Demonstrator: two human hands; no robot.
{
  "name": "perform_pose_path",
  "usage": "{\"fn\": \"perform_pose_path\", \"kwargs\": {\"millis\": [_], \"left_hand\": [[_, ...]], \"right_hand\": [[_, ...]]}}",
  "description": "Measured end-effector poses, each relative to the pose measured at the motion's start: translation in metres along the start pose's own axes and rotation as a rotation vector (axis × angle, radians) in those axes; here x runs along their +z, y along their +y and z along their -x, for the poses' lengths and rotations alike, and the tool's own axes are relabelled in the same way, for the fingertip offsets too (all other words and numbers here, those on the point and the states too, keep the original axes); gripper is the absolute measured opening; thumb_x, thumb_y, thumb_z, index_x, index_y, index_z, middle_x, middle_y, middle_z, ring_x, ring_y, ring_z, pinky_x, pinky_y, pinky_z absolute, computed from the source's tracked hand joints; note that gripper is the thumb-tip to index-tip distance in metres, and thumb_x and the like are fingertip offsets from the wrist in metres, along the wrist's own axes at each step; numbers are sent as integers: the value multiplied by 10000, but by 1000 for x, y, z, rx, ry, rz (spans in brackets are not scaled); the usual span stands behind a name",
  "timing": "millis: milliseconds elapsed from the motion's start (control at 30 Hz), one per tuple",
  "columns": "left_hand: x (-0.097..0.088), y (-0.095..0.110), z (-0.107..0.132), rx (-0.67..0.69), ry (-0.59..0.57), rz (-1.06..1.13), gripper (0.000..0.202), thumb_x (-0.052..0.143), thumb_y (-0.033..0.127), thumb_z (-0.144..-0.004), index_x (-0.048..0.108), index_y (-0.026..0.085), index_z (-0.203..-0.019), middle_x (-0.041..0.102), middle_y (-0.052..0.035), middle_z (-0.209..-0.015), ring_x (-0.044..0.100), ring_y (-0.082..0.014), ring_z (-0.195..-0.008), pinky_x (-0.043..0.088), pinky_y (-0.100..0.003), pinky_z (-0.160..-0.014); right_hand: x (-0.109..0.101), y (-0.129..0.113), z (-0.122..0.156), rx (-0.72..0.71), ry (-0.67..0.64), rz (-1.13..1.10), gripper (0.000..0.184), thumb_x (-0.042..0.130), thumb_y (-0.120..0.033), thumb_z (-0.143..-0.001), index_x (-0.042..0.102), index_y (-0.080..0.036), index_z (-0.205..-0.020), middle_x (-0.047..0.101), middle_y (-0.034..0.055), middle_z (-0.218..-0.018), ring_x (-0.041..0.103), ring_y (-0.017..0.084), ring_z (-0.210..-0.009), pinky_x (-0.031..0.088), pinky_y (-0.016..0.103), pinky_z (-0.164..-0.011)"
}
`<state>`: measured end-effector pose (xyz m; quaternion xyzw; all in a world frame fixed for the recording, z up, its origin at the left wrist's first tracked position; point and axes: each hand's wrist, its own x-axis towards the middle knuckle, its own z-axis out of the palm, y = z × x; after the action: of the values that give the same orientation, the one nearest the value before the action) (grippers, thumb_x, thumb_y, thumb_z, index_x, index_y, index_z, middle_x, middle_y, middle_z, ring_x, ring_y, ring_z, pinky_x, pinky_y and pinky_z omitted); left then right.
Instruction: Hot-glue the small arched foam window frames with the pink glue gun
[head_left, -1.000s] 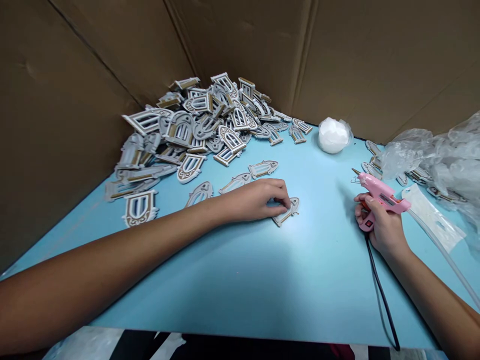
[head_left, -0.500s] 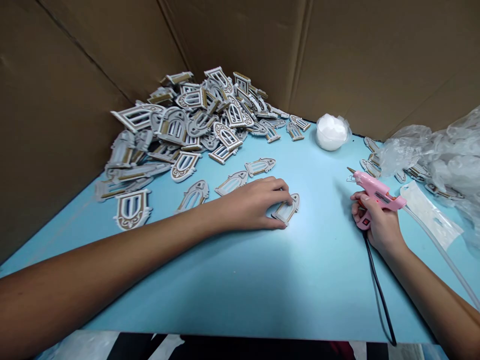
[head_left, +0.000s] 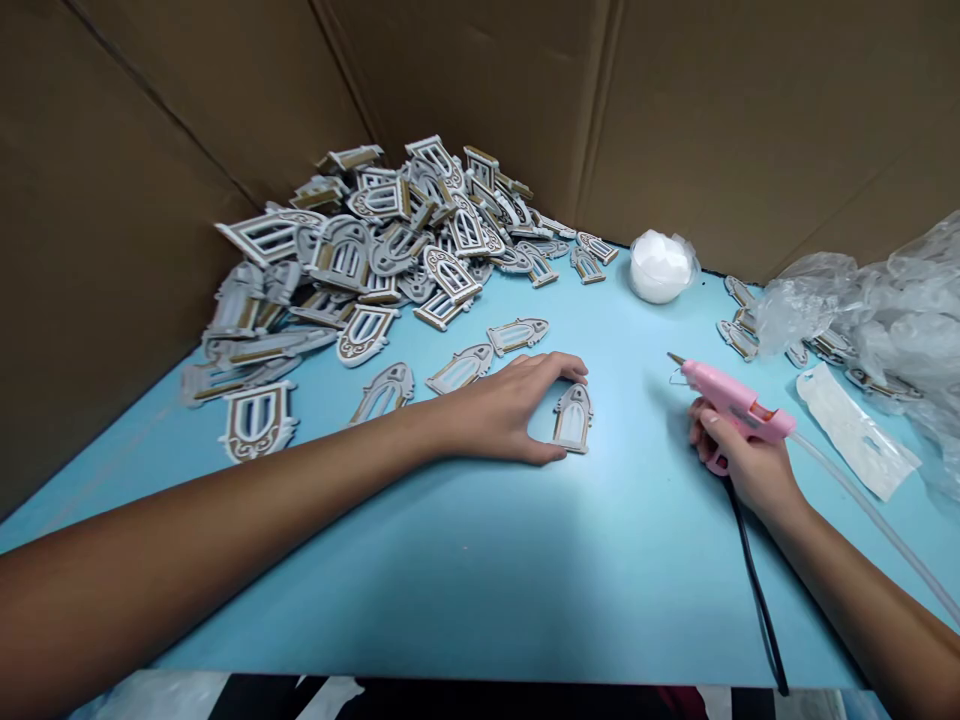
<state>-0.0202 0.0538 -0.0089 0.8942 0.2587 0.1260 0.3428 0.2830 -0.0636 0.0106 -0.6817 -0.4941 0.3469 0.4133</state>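
My left hand (head_left: 517, 408) rests on the blue table, thumb and fingers spread around a small arched window-shaped piece (head_left: 574, 420) that lies flat. No finger clearly grips that piece. In my right hand (head_left: 739, 450) is a pink glue gun (head_left: 739, 400), its metal nozzle pointing left toward the piece. A clear glue stick (head_left: 874, 505) sticks out of the gun's back, and a black cord (head_left: 756, 580) hangs from its handle. More arched pieces lie behind my left hand, such as one frame (head_left: 461, 369) and another frame (head_left: 517, 335).
A large heap of white and gold arched frames (head_left: 375, 240) fills the back left against cardboard walls (head_left: 750, 120). A small tub of white cotton-like stuff (head_left: 661, 266) stands at the back. Crumpled plastic bags (head_left: 900, 310) and a flat white packet (head_left: 859, 430) lie on the right.
My left fingers have opened off the arched piece, which now lies straighter, its point away from me. The glue gun has moved a little left and lower.
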Motion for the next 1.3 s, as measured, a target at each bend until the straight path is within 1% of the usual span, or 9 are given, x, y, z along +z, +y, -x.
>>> {"fn": "perform_pose_path", "kwargs": {"millis": [67,167,233,300,667,933,1033,1133,1300], "left_hand": [[2,2,0,6,68,-16,769,826,434,-750,423,206,-1365,551,-145,-1441,529,-332,-1342,413,-445,-1150],[6,6,2,33,133,-48,816,862,448,-745,411,213,-1383,554,-150,-1463,531,-335,-1364,404,-456,-1169],[10,8,3,80,153,-59,848,880,462,-742,407,217,-1401,583,-144,-1439,553,-330,-1347,415,-452,-1159],[14,8,3,146,164,-63,858,885,496,-747,418,204,-1405,612,-146,-1401,580,-324,-1314,426,-442,-1142],[25,4,1,364,271,-39,798,828,613,-795,487,181,-1373,672,-140,-1298,641,-315,-1214,480,-434,-1056],[28,0,1,380,273,-39,796,802,638,-808,486,190,-1384,672,-144,-1303,633,-322,-1227,467,-454,-1073],[26,0,1,289,238,-57,819,841,613,-775,492,186,-1380,664,-147,-1323,627,-329,-1238,458,-457,-1084],[21,5,1,179,214,-65,876,896,589,-719,490,178,-1378,649,-154,-1355,619,-335,-1252,451,-454,-1096],[15,10,1,58,163,-89,926,930,566,-684,481,174,-1393,628,-160,-1387,589,-343,-1290,420,-451,-1124]], "right_hand": [[3,-5,8,-115,-51,162,233,693,-447,-873,661,-224,-817,620,3,-643,537,144,-505,420,276,-464],[10,-11,17,-468,-169,325,170,666,-285,-886,605,-240,-734,610,1,-656,558,149,-556,441,282,-534],[14,-10,20,-659,-237,379,138,636,-199,-886,597,-239,-760,633,11,-698,590,154,-597,452,277,-555],[16,-7,22,-755,-275,412,99,613,-159,-887,604,-234,-823,643,18,-726,603,154,-614,455,267,-551],[22,-8,26,-907,-249,539,149,545,-158,-915,500,-218,-786,525,-12,-666,485,112,-545,368,226,-488],[23,-10,26,-944,-233,571,162,531,-142,-900,477,-226,-772,499,-21,-646,477,112,-536,356,225,-477],[21,-11,26,-907,-243,528,156,542,-147,-901,500,-220,-770,526,-13,-660,496,111,-537,377,225,-483],[14,-12,25,-757,-232,430,177,558,-170,-916,530,-220,-748,569,-5,-661,543,120,-545,418,234,-505],[2,-4,18,-78,10,291,270,689,-476,-862,662,-219,-783,610,4,-601,576,160,-493,450,265,-438]]}}
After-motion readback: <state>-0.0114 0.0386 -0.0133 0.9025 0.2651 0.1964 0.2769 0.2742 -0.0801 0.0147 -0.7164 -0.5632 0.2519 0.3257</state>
